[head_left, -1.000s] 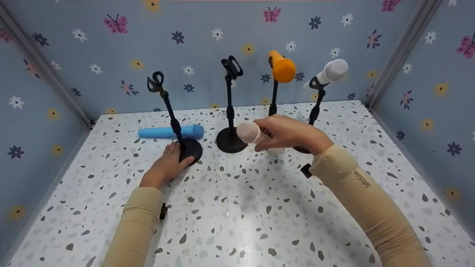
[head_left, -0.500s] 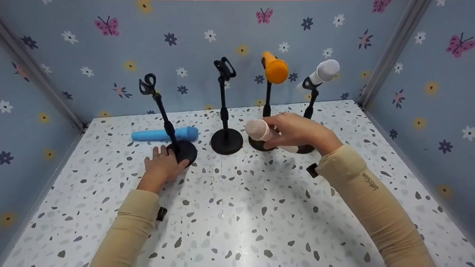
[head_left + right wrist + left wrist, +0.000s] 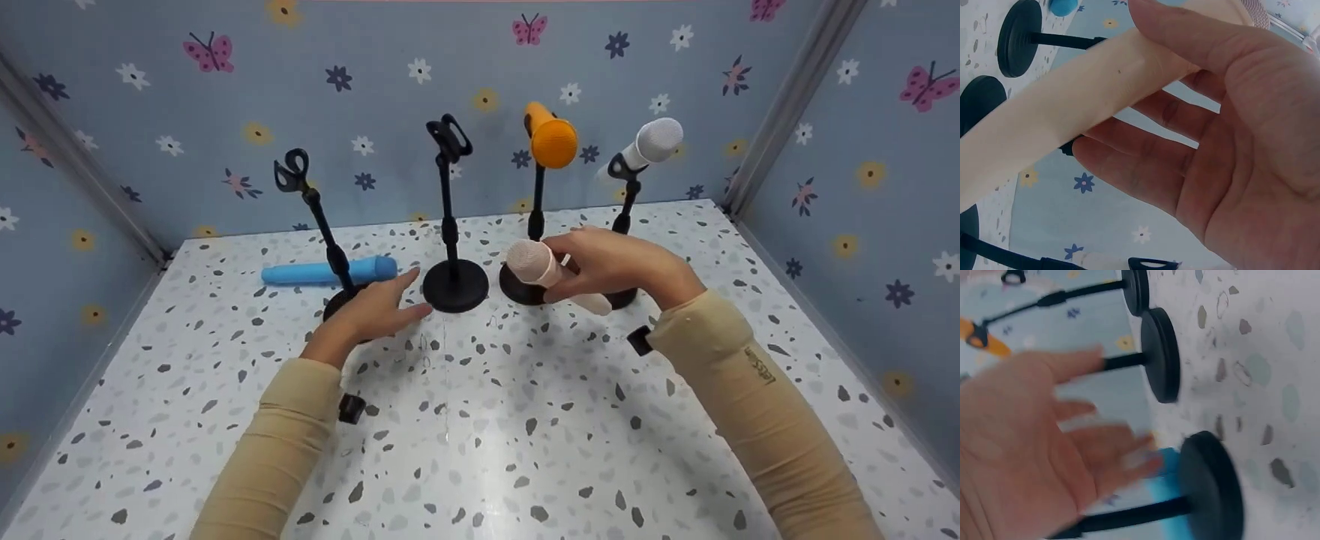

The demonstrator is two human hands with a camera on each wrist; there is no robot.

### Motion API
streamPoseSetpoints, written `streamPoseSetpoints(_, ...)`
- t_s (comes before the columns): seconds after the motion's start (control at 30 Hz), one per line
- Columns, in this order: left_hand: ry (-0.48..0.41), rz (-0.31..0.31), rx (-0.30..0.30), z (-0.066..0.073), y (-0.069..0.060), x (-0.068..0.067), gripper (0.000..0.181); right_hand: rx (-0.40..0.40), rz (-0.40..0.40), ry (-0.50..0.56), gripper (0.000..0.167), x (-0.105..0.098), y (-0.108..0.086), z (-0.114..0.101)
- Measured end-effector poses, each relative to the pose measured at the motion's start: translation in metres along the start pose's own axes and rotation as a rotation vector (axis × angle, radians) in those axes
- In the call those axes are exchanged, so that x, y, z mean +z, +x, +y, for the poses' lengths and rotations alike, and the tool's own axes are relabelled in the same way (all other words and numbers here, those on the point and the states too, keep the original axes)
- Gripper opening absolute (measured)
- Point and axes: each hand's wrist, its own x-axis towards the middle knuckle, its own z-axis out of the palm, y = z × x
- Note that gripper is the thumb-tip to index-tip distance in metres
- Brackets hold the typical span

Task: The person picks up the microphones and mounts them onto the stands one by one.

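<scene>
My right hand (image 3: 611, 262) holds a pale pink microphone (image 3: 534, 262) near its mesh head, thumb on one side and fingers on the other; in the right wrist view its long handle (image 3: 1072, 95) slants down to the left. My left hand (image 3: 375, 309), blurred in the left wrist view, has its fingers spread and nothing in them. It is over the base of the leftmost microphone stand (image 3: 337, 259), partly hiding it, and its fingertips point toward the second stand (image 3: 450, 232). Both of these stands have bare clips on top.
A blue microphone (image 3: 300, 274) lies on the speckled table (image 3: 480, 450) behind the leftmost stand. An orange microphone (image 3: 553, 142) and a white microphone (image 3: 658, 141) sit in the clips of the two right stands. Flowered walls (image 3: 405, 187) close off the back and sides.
My left hand has left the leftmost stand's base and moved right, fingers spreading toward the second stand. My right hand has shifted slightly right with the pink microphone. The view has shifted a little.
</scene>
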Motion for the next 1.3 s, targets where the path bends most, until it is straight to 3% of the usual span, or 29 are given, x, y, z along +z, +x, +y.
streamPoseSetpoints(0.07, -0.137, -0.005, 0.070, -0.008, 0.011, 0.004, 0.078, -0.002, -0.015, 0.023, 0.040, -0.001, -0.002, 0.002)
streamPoseSetpoints(0.13, -0.200, 0.026, 0.105, -0.014, 0.021, 0.010, 0.077, -0.011, -0.028, 0.043, 0.038, -0.001, -0.004, 0.004)
streamPoseSetpoints(0.4, -0.279, 0.242, 0.007, -0.015, 0.060, 0.037, 0.060, -0.017, -0.052, 0.077, 0.038, 0.001, -0.009, 0.007)
streamPoseSetpoints(0.5, -0.285, 0.282, -0.004, -0.014, 0.070, 0.044, 0.056, -0.012, -0.051, 0.068, 0.038, 0.001, -0.010, 0.009)
streamPoseSetpoints(0.67, -0.313, 0.225, 0.016, -0.012, 0.081, 0.051, 0.059, -0.015, -0.045, 0.040, 0.036, 0.001, -0.011, 0.013)
streamPoseSetpoints(0.93, -0.245, 0.091, 0.029, -0.006, 0.086, 0.049, 0.055, -0.036, -0.037, 0.016, 0.033, 0.001, -0.011, 0.013)
streamPoseSetpoints(1.3, -0.174, 0.062, -0.007, 0.001, 0.084, 0.048, 0.057, -0.011, -0.050, 0.023, 0.035, 0.005, -0.008, 0.013)
